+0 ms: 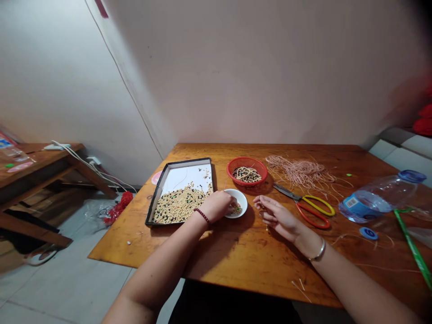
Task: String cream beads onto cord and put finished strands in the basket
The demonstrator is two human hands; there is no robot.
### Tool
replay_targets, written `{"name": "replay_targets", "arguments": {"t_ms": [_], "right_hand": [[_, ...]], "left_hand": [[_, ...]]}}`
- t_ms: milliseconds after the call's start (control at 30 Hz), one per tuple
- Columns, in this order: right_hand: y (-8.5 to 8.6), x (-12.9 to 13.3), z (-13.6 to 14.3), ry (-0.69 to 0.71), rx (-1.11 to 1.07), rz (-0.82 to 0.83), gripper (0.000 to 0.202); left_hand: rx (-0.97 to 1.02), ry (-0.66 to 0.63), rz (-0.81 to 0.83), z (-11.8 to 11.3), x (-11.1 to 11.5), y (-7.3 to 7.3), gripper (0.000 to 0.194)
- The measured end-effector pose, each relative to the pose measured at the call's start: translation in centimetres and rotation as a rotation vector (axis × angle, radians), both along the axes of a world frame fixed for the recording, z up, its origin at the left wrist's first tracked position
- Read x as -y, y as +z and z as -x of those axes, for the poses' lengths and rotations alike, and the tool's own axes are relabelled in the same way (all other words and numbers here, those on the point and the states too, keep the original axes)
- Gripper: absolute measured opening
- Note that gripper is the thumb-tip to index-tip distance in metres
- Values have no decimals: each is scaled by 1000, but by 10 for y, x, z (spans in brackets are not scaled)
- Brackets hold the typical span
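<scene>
My left hand point(221, 204), with a dark bead bracelet at the wrist, reaches over the left rim of a small white bowl point(243, 199) that holds small coloured beads; its fingertips are hidden inside. To the right of the bowl, my right hand point(275, 216) is raised above the table with its fingers curled and pinched around something small, too small to make out. A bit of thread or beads hangs beneath it. A black-edged tray point(189, 173) of cream, black and green beads lies left of the bowl. Behind stands a red basket point(232, 174) with strung beads.
Pink cord point(300, 171) lies heaped at the back right of the wooden table point(236, 265). Scissors point(303, 202) with red and yellow handles lie before it. A plastic bottle point(378, 198), a blue cap point(368, 233) and a green strip point(411, 245) are farther right.
</scene>
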State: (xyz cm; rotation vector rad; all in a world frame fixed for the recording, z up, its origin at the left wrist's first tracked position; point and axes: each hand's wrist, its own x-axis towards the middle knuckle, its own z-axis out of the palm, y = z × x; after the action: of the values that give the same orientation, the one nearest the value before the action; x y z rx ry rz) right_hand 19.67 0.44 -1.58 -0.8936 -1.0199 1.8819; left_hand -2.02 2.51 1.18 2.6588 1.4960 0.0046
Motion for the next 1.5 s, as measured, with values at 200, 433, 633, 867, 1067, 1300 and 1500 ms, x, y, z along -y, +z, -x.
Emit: {"name": "replay_targets", "arguments": {"t_ms": [200, 433, 633, 867, 1067, 1300, 1500], "right_hand": [[-1, 0, 0, 6, -2, -11, 24], [-4, -1, -1, 3, 8, -18, 24], [-6, -1, 0, -4, 57, -61, 25], [-7, -6, 5, -62, 213, -236, 33], [-15, -8, 9, -91, 375, -482, 43], [-25, -10, 12, -43, 436, -519, 39], [-21, -11, 9, -130, 491, -616, 37]], "left_hand": [[2, 8, -5, 0, -2, -4, 19], [27, 23, 7, 0, -1, -3, 17], [111, 16, 13, 1, 0, -1, 14], [343, 11, 6, 1, -7, -5, 17], [501, 49, 95, 2, -12, -8, 21], [405, 40, 99, 6, -13, -11, 12], [609, 35, 191, 6, -19, -13, 24]]}}
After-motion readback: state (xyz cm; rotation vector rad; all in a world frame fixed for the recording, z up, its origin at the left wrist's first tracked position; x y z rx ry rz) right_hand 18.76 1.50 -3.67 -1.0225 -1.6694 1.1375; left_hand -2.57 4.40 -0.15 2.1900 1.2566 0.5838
